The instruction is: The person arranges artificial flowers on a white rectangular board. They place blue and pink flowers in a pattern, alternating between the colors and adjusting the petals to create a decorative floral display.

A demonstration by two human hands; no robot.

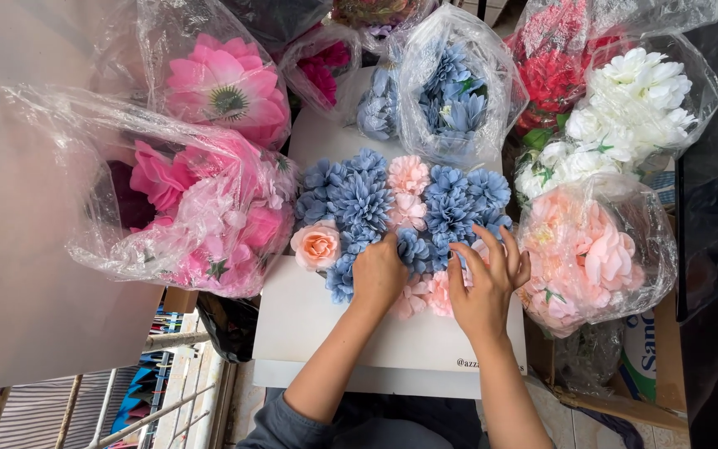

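Note:
A white board (309, 324) lies in front of me with blue artificial flowers (359, 199) and pale pink ones (409, 175) packed together on it. A peach rose (316, 244) sits at the cluster's left edge. My left hand (377, 274) is curled, its fingers pressed into a blue flower (413, 249) at the cluster's lower middle. My right hand (485, 283) rests with fingers spread on the blue and pink flowers at the lower right, holding nothing.
Clear plastic bags of artificial flowers ring the board: bright pink (201, 199) at left, blue (450, 91) behind, red (550, 66) and white (633, 108) at back right, peach (592, 249) at right. A cardboard box (666, 366) stands lower right. A railing (151, 407) shows below left.

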